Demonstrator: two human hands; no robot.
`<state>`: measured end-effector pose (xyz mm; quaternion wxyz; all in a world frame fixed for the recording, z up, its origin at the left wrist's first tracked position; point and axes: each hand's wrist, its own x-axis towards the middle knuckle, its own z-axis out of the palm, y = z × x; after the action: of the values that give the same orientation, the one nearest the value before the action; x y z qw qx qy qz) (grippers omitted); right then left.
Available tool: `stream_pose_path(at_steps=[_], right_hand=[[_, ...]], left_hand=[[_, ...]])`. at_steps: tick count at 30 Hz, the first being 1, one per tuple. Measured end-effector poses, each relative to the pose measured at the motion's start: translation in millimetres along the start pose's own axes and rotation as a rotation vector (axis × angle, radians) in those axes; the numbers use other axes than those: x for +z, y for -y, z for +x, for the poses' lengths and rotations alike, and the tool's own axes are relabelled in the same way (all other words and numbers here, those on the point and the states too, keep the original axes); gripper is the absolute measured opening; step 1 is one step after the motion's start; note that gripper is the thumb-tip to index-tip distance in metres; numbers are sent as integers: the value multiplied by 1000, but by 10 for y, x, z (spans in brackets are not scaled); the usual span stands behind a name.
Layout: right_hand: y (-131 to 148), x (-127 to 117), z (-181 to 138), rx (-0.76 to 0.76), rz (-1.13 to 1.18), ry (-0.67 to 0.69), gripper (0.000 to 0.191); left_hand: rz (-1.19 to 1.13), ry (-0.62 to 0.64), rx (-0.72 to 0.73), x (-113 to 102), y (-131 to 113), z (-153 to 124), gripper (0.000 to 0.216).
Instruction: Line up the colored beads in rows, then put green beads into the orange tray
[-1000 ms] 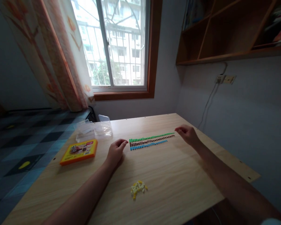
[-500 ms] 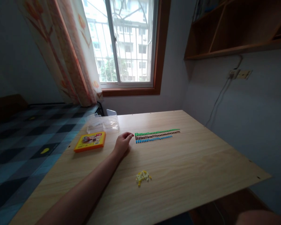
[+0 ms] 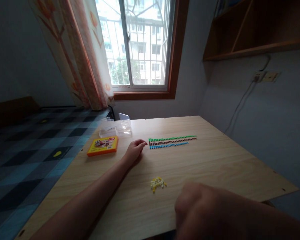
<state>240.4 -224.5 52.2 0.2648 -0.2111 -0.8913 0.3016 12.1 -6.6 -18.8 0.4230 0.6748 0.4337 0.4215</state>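
Note:
My left hand [image 3: 137, 148] rests on the table at the left end of three rows of small bricks, thumb and fingers pressed together. Whether something tiny is between them is too small to see. The back row is green [image 3: 172, 138], the middle one brown [image 3: 171, 142] and the front one blue [image 3: 168, 145]. A loose pile of pale and bright yellow pieces [image 3: 158, 183] lies nearer to me. Low at the right, my right hand [image 3: 196, 206] is blurred over the table's front edge; its fingers appear curled, but what they hold, if anything, is hidden.
An orange and yellow flat box [image 3: 103, 146] lies on the wooden table [image 3: 215, 160] left of my left hand. Behind it stand clear plastic trays [image 3: 116, 128]. A bed with a checked cover [image 3: 47, 143] adjoins the table's left side.
My right hand has come into view from the lower right, near the yellow pile. My left hand stays by the rows, while the whole view has shifted slightly.

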Motion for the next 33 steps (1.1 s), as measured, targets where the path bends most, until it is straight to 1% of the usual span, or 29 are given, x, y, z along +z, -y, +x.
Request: stream_pose_path(at_steps=[1,2,3,5,7,10,13,16,19,25,30,33], right_hand=[[-158,-38,130,-11,-59,-101,33],[-330,-75,255,-43,-113,-167,30],[-510,-105,367,-43,-128,-193,26],[-854,-121,523,-33,-138,-206,21],[-1124,-69,572,-19,-140,-220,18],[-1335,63,507,10,-163,-243,18],[-1379,133,418,-4,-159,-203,21],[-1377,119,378,-8,-113,-175,27],[-1387,85,363,-13,-72,-175,34],[-1370,86,350,-16,-65,-141,39],[-1315,109,373,-41,-120,-128,47],[-1304,115,385,-43,-158,-119,48]], left_hand=[[4,23,6,-10,-13,-27,32],[8,51,13,-18,-28,-55,32],[13,82,20,-26,-46,-83,31],[33,175,41,-43,-87,-143,28],[163,355,109,-57,-128,-202,29],[371,537,214,-65,-178,-279,33],[510,662,339,-57,-219,-323,32],[561,730,346,-59,-256,-341,35],[531,765,331,-85,-289,-359,37],[547,787,337,-130,-317,-438,35],[569,776,360,-124,-324,-472,35],[601,786,345,-114,-335,-467,35]])
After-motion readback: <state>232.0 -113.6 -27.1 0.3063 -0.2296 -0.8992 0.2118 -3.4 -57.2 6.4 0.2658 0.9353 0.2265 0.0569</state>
